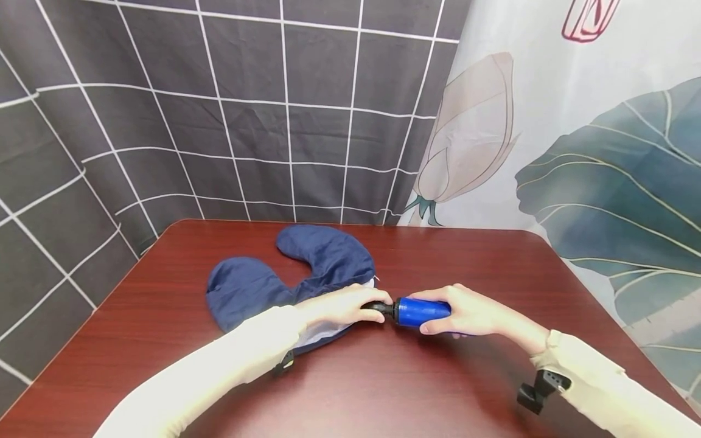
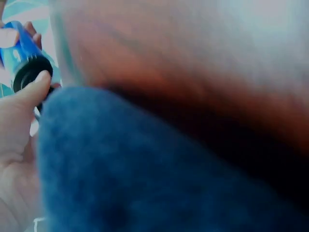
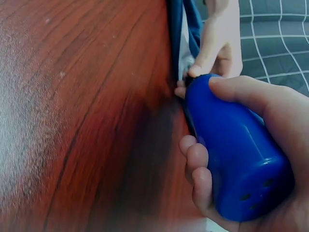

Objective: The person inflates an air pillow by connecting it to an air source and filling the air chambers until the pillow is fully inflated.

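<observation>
My right hand (image 1: 471, 311) holds the blue body of a hand air pump (image 1: 420, 312), thumb on one side and fingers wrapped round the other. At the pump's left end is a black nozzle (image 1: 385, 309), which my left hand (image 1: 346, 304) pinches between thumb and fingers. A flat, navy U-shaped neck pillow (image 1: 336, 255) lies under and behind the left hand, a white part (image 1: 320, 331) showing at its near edge. Small dark holes mark the pump's rounded end (image 3: 256, 191) in the right wrist view. Blurred blue cloth (image 2: 120, 159) fills much of the left wrist view.
Everything lies on a reddish-brown wooden table (image 1: 339, 395) with rounded far corners. Behind it hangs a dark grey cloth (image 1: 246, 121) with white grid lines. A pale curtain (image 1: 547, 182) with flower and leaf prints hangs at the right. Black cameras (image 1: 542, 389) are strapped to the wrists.
</observation>
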`<state>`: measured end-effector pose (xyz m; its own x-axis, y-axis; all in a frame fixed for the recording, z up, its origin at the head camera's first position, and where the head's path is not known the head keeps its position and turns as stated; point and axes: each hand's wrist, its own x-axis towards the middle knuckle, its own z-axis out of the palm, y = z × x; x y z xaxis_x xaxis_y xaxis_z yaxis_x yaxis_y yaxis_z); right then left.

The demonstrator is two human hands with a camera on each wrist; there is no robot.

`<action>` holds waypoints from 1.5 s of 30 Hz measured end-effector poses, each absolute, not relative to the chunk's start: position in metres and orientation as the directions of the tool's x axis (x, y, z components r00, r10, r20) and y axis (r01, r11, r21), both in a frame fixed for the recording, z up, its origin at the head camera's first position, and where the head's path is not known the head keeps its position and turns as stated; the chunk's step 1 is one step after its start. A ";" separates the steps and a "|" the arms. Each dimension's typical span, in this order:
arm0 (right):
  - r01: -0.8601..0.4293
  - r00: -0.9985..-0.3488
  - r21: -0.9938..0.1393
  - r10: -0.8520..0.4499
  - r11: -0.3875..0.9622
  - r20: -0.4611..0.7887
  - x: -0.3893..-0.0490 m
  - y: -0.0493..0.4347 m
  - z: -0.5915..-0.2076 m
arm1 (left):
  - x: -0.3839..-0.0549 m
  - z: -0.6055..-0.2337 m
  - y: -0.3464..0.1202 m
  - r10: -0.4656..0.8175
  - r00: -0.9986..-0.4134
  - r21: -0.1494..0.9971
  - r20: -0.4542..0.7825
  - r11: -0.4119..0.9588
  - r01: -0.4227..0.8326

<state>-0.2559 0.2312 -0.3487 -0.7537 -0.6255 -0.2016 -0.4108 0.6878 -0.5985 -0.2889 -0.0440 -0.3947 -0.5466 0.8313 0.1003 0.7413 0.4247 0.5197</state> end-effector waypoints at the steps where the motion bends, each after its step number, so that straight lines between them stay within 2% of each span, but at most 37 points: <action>1: -0.411 -0.753 -0.596 -0.625 0.690 -0.205 -0.256 0.232 -0.348 | -0.290 -0.395 -0.046 0.842 -0.529 0.516 0.101 0.410 0.752; 4: -0.397 -0.757 -0.591 -0.615 0.702 -0.222 -0.255 0.239 -0.343 | -0.292 -0.396 -0.050 0.855 -0.506 0.509 0.110 0.389 0.768; 12: -0.363 -0.773 -0.592 -0.588 0.719 -0.239 -0.241 0.280 -0.332 | -0.291 -0.393 -0.049 0.819 -0.560 0.496 0.126 0.437 0.750; 23: -0.368 -0.736 -0.660 -0.639 0.654 -0.223 -0.229 0.327 -0.319 | -0.290 -0.393 -0.051 0.795 -0.593 0.496 0.127 0.467 0.732; 30: -0.395 -0.746 -0.645 -0.638 0.655 -0.191 -0.228 0.325 -0.320 | -0.287 -0.397 -0.049 0.824 -0.563 0.575 0.064 0.430 0.696; 45: -0.383 -0.758 -0.622 -0.617 0.683 -0.211 -0.247 0.279 -0.334 | -0.285 -0.399 -0.048 0.808 -0.586 0.603 0.065 0.437 0.668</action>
